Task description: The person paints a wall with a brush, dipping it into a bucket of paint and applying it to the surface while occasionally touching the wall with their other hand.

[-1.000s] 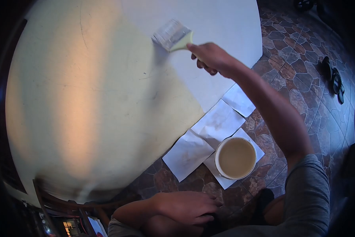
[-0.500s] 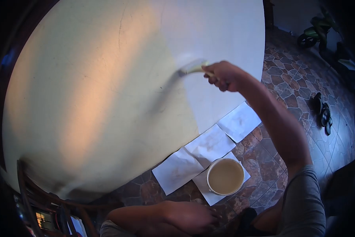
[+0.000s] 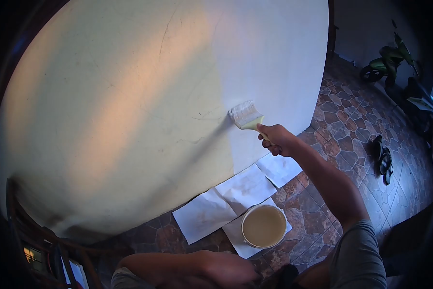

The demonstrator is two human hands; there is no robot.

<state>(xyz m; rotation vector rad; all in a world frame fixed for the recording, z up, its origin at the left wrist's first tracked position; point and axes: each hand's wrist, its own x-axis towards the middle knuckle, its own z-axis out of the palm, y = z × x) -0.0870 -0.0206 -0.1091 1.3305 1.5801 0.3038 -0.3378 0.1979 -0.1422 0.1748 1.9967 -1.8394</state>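
Observation:
My right hand [image 3: 276, 139] is closed round the handle of a wide paintbrush [image 3: 246, 115], whose pale bristles lie at the wall [image 3: 144, 106], near the border between its yellowish part and its whiter part. A round bucket [image 3: 264, 226] of beige liquid stands on a white paper sheet [image 3: 236, 239] below. More white sheets [image 3: 245, 188] lie along the foot of the wall. At the bottom of the view my left forearm lies across my lap; the fingers of my left hand [image 3: 240, 272] are lost in shadow.
Stone-patterned floor tiles [image 3: 341, 130] extend to the right, with black sandals [image 3: 384, 161] on them. A green and black motorbike [image 3: 394, 62] stands at the upper right. Dark wooden furniture [image 3: 57, 241] is at the lower left.
My right hand and the paintbrush have moved down the wall, and the brush's broad face now shows. The camera view has shifted slightly.

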